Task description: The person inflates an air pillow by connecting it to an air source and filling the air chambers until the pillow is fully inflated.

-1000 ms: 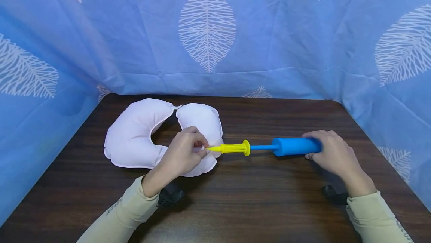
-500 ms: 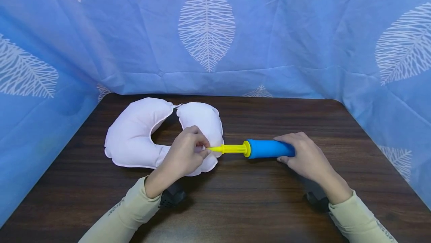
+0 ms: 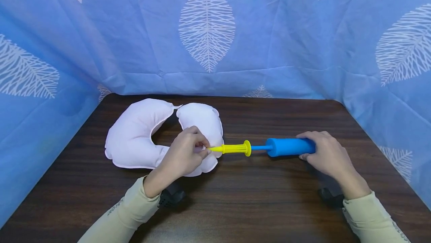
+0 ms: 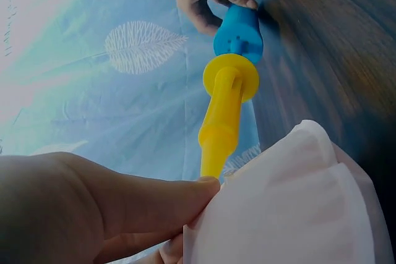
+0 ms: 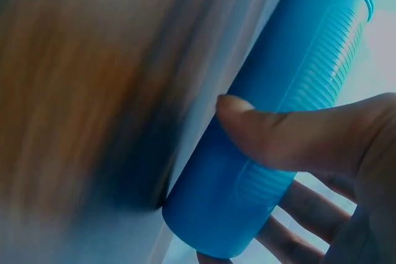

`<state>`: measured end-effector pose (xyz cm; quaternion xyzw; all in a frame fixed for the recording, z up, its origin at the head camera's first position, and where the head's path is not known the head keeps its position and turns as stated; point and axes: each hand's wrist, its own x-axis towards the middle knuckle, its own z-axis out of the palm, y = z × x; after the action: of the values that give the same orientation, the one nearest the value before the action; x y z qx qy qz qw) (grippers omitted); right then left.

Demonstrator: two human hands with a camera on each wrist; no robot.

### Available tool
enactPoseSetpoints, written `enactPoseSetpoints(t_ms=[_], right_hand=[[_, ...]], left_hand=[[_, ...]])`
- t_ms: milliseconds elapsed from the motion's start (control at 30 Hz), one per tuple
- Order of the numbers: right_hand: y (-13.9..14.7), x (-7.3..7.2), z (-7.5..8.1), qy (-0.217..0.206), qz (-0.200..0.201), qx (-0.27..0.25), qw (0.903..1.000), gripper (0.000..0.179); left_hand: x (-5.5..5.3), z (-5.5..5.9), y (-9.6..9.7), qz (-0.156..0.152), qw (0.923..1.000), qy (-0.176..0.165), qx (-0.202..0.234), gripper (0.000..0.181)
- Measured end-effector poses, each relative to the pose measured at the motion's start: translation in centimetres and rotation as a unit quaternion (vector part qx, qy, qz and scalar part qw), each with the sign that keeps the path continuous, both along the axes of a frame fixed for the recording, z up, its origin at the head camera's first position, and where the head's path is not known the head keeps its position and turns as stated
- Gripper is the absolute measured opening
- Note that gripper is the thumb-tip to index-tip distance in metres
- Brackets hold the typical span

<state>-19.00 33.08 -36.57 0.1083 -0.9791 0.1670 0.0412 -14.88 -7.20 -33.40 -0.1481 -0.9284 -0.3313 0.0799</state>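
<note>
A white inflatable neck pillow (image 3: 129,138), plump and U-shaped, lies on the left half of the table. A hand pump with a yellow nozzle piece (image 3: 235,148) and a blue barrel (image 3: 286,147) stretches to the right from it. My left hand (image 3: 183,151) pinches the narrow nozzle tip against the pillow's right arm; the fingers hide where the tip meets the pillow. With thumb and fingers round its far end, my right hand (image 3: 330,155) grips the barrel. A blue rod (image 3: 259,147) shows between barrel and yellow flange. In the right wrist view the thumb (image 5: 266,128) lies across the ribbed barrel.
The dark wooden table (image 3: 256,205) extends in front of and beyond the pump. Blue cloth (image 3: 269,41) with white leaf prints hangs round its back and sides. Each wrist carries a small black device, such as the left one (image 3: 172,195).
My right hand slid the blue barrel left against the yellow flange, hiding the rod, then drew it back right so the rod shows again. The left hand and pillow have barely moved.
</note>
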Motion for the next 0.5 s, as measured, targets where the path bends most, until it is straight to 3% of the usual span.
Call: enactPoseSetpoints(t_ms=[233, 500], right_hand=[[2.2, -0.4, -0.3, 0.013, -0.031, 0.005, 0.9994, 0.054], [-2.0, 0.1, 0.1, 0.010, 0.026, -0.024, 0.9993, 0.052]], left_hand=[[-0.2, 0.1, 0.0, -0.005, 1.0000, 0.006, -0.002, 0.005], [-0.1, 0.2, -0.1, -0.003, 1.0000, 0.002, 0.009, 0.005]])
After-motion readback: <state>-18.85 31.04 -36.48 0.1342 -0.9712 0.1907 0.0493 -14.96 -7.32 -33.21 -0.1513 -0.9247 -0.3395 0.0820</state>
